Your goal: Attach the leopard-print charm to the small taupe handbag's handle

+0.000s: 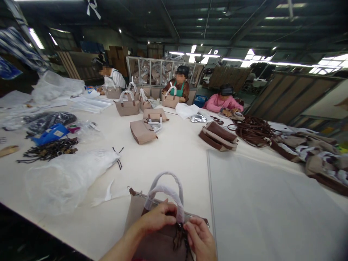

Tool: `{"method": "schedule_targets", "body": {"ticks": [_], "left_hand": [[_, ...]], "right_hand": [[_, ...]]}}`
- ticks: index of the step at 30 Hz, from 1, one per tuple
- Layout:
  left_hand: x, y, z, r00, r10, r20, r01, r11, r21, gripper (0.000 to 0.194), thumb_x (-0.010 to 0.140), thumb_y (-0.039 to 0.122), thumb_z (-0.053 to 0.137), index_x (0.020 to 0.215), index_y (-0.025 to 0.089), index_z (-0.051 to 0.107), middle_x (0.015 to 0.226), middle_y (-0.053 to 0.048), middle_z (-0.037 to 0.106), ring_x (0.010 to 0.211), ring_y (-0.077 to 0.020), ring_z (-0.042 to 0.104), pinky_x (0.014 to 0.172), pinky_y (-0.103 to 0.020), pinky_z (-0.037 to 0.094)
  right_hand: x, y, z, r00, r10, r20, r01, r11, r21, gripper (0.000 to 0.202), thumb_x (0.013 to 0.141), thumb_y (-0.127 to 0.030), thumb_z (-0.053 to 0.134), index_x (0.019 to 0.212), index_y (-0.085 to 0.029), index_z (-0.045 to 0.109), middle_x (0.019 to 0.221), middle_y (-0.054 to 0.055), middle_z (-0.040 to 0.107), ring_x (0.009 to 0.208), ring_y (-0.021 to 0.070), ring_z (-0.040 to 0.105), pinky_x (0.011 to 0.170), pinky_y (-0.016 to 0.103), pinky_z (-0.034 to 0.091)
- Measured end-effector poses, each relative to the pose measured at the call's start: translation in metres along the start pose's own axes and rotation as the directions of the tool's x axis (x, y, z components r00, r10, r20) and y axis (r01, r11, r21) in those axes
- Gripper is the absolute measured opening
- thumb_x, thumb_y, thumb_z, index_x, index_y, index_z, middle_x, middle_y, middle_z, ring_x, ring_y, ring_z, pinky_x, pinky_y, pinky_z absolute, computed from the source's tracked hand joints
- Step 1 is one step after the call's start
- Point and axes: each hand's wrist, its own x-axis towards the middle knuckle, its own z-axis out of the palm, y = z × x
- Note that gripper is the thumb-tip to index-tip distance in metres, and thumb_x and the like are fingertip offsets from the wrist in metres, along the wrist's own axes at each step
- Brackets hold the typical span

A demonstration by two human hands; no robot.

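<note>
1. The left hand (159, 217) lay curled over the top of a taupe handbag (141, 221), fingers closed on the base of its paper-wrapped handles (165, 190), apparently to steady the bag.
2. The right hand (199, 237) pinched a dark tassel-like cord (179, 237) hanging at the bag's top edge, thumb and fingertips closed together on it.
3. The handbag stood at the near edge of a long white table (176, 152), just in front of the person.
4. A clear plastic bag (67, 174) lay toward the table's near left edge; its contents could not be told.
5. Further left, dark cords (49, 150) and a blue packet (51, 134) lay loose.
6. At the table's middle, 1 finished bag (143, 131) lay on its side, with more behind it standing upright.
7. Toward the right edge sat stacked brown pouches (219, 136) and a coil of brown straps (252, 130).
8. 3 other people (179, 87) sat along the far edge, each with bags before them.
</note>
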Motion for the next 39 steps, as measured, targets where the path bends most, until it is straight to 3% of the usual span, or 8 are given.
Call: {"method": "schedule_targets", "body": {"ticks": [4,8,15,24,27,33,35,39], "left_hand": [[0.003,0.0,0.004,0.995,0.023,-0.093,-0.032,0.995,-0.095,0.016,0.075,0.023,0.054,0.076,0.022,0.07,0.087,0.002,0.072,0.1,-0.0208,0.06,0.114,-0.042,0.019],[0.005,-0.004,0.009,0.988,0.011,-0.156,-0.03,0.992,-0.124,0.016,0.076,0.024,0.054,0.071,0.022,0.069,0.083,0.004,0.075,0.09,-0.0183,0.065,0.119,-0.043,0.002],[0.008,-0.008,0.013,0.979,-0.011,-0.202,-0.007,0.996,-0.089,0.016,0.072,0.021,0.054,0.064,0.022,0.068,0.074,0.006,0.074,0.078,-0.0168,0.066,0.119,-0.044,0.001],[0.002,-0.005,0.009,0.987,0.026,-0.159,-0.048,0.989,-0.137,0.013,0.072,0.024,0.059,0.074,0.021,0.071,0.084,0.002,0.07,0.091,-0.0193,0.062,0.113,-0.04,0.022],[0.001,-0.005,0.008,0.981,0.054,-0.187,-0.077,0.99,-0.12,0.012,0.069,0.026,0.064,0.074,0.02,0.073,0.089,0.0,0.066,0.096,-0.0204,0.055,0.098,-0.034,0.038],[-0.002,-0.009,0.007,0.988,-0.021,-0.154,0.003,0.993,-0.119,0.016,0.072,0.031,0.069,0.083,0.02,0.073,0.087,0.0,0.068,0.091,-0.0205,0.057,0.088,-0.031,0.043],[-0.002,-0.01,0.005,0.991,-0.008,-0.135,-0.006,0.995,-0.104,0.016,0.074,0.032,0.067,0.084,0.02,0.072,0.09,0.0,0.069,0.091,-0.0202,0.057,0.09,-0.032,0.043],[0.002,-0.01,0.0,0.997,0.051,-0.051,-0.056,0.993,-0.1,0.016,0.08,0.03,0.059,0.08,0.022,0.072,0.086,0.001,0.07,0.09,-0.0195,0.059,0.095,-0.033,0.041]], "right_hand": [[0.007,-0.016,-0.002,0.991,-0.067,0.119,0.096,0.963,-0.253,0.035,0.077,-0.054,0.066,0.086,-0.02,0.072,0.056,-0.003,0.061,0.046,0.011,0.046,0.046,0.022,0.039],[0.011,-0.033,0.0,0.979,-0.171,0.113,0.204,0.862,-0.463,0.038,0.079,-0.056,0.06,0.09,-0.022,0.073,0.069,0.001,0.071,0.059,0.0178,0.062,0.056,0.025,0.051],[0.011,-0.042,0.004,0.949,-0.24,0.206,0.316,0.725,-0.612,0.031,0.084,-0.051,0.055,0.088,-0.026,0.074,0.084,0.001,0.076,0.076,0.0193,0.069,0.071,0.024,0.054],[0.018,-0.043,0.005,0.967,-0.093,0.236,0.213,0.802,-0.558,0.037,0.083,-0.054,0.054,0.084,-0.021,0.071,0.064,0.0,0.069,0.063,0.0187,0.064,0.059,0.024,0.051],[0.017,-0.051,0.003,0.925,-0.091,0.368,0.3,0.769,-0.565,0.036,0.087,-0.051,0.052,0.086,-0.021,0.072,0.071,0.001,0.071,0.067,0.0181,0.064,0.064,0.023,0.05],[0.015,-0.054,0.0,0.837,-0.146,0.527,0.44,0.753,-0.489,0.028,0.089,-0.043,0.052,0.095,-0.025,0.073,0.096,0.006,0.074,0.094,0.0221,0.066,0.087,0.027,0.048],[0.017,-0.05,0.001,0.857,-0.126,0.499,0.404,0.766,-0.5,0.028,0.089,-0.044,0.051,0.093,-0.025,0.072,0.084,0.005,0.071,0.086,0.0215,0.065,0.08,0.027,0.049],[0.025,-0.046,0.006,0.914,0.065,0.401,0.159,0.851,-0.501,0.032,0.086,-0.047,0.05,0.081,-0.02,0.067,0.06,-0.003,0.056,0.051,0.0126,0.048,0.051,0.024,0.038]]}}
